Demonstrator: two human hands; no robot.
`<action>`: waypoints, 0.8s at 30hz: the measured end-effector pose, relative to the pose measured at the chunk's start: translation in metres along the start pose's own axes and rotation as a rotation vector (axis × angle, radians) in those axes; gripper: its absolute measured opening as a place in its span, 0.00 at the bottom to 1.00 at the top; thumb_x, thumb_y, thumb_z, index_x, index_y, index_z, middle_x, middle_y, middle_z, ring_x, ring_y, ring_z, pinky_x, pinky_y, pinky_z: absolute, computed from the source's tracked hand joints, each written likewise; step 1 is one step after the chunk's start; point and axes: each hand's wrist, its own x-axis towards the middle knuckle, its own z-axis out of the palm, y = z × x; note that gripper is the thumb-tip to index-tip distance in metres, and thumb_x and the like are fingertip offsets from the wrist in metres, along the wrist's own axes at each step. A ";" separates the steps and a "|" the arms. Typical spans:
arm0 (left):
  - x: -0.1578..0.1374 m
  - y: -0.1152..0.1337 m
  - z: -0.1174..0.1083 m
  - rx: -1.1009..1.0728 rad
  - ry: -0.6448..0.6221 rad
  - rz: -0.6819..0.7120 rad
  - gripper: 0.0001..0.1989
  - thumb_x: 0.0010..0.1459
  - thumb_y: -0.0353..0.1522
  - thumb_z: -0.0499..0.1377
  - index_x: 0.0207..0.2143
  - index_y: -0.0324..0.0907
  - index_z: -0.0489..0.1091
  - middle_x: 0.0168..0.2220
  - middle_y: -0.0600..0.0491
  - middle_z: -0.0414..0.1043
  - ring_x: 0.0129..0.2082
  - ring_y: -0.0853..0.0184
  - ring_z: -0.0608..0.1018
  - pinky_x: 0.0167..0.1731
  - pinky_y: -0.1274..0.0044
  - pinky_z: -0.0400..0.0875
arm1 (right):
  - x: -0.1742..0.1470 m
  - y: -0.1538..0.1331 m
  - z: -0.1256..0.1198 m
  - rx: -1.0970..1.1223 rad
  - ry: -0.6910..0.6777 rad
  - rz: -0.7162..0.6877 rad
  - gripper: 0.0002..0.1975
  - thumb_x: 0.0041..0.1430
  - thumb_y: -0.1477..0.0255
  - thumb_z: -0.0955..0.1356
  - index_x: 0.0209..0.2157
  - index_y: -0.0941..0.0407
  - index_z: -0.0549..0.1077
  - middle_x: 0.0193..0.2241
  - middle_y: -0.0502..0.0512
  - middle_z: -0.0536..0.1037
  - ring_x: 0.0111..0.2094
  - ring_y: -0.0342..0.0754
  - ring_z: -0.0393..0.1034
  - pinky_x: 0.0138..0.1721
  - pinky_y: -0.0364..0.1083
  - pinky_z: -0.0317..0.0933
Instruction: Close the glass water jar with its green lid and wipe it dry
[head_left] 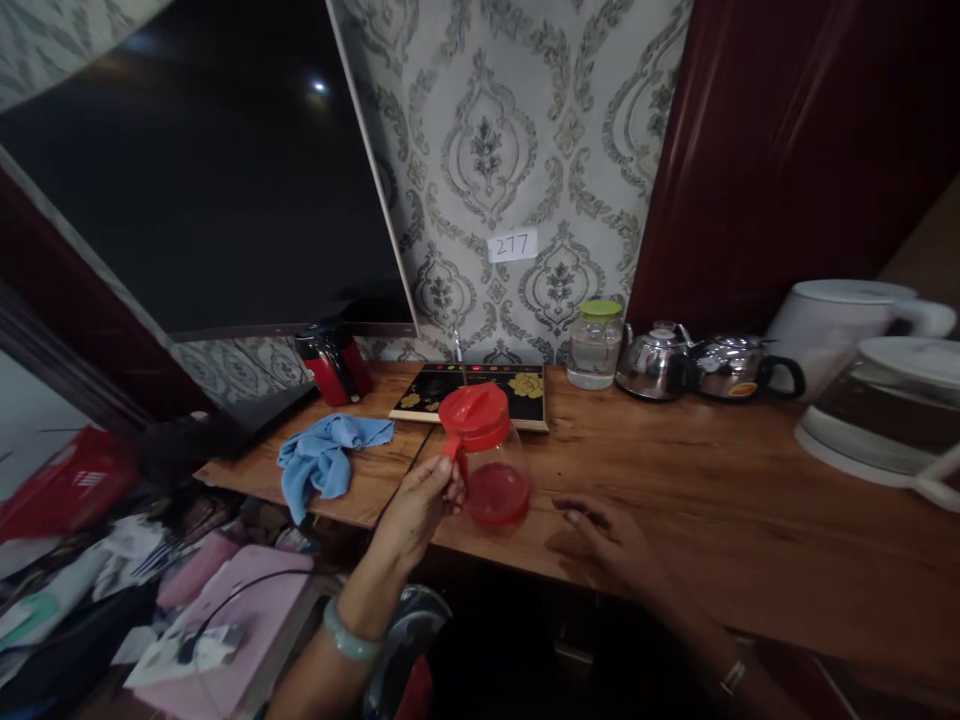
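Jug (489,470) — at table (675,480) edge

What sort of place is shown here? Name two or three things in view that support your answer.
Probably a hotel or guest room tea counter: a wooden counter lined with kettles, a large dark screen on patterned wallpaper, and a label reading 277. The left hand holds a red-lidded glass jug.

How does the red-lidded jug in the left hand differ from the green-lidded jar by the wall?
The red-lidded jug has a handle, gripped by the left hand; the green-lidded jar has none and stands untouched. The jug sits near the front edge, the jar against the wall. Both have clear bodies.
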 end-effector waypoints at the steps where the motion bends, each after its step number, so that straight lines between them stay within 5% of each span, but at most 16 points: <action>1: 0.002 -0.004 0.004 -0.001 0.005 -0.002 0.26 0.42 0.50 0.73 0.26 0.40 0.67 0.20 0.58 0.61 0.23 0.72 0.67 0.25 0.79 0.60 | 0.003 -0.004 0.000 0.006 0.003 -0.013 0.19 0.62 0.55 0.66 0.42 0.52 0.81 0.42 0.60 0.83 0.45 0.58 0.78 0.44 0.55 0.74; 14: 0.013 -0.040 0.036 0.010 0.068 0.142 0.23 0.46 0.50 0.70 0.29 0.39 0.72 0.23 0.56 0.65 0.24 0.72 0.68 0.27 0.78 0.63 | 0.041 -0.037 0.009 0.040 0.039 -0.238 0.14 0.66 0.64 0.64 0.45 0.51 0.79 0.44 0.57 0.83 0.45 0.53 0.77 0.43 0.51 0.72; 19: 0.012 -0.045 0.034 0.138 0.071 0.199 0.22 0.52 0.50 0.66 0.34 0.40 0.74 0.25 0.55 0.69 0.25 0.70 0.71 0.29 0.77 0.66 | 0.063 -0.059 0.002 -0.119 0.205 -0.429 0.13 0.68 0.65 0.63 0.47 0.50 0.78 0.46 0.57 0.80 0.48 0.54 0.74 0.48 0.54 0.69; 24: 0.012 -0.050 0.027 0.371 0.113 0.330 0.19 0.54 0.48 0.65 0.34 0.41 0.76 0.33 0.51 0.76 0.34 0.65 0.74 0.37 0.75 0.68 | 0.103 -0.080 0.000 -0.317 0.190 -0.599 0.16 0.68 0.64 0.64 0.53 0.51 0.75 0.50 0.59 0.77 0.53 0.58 0.69 0.55 0.60 0.63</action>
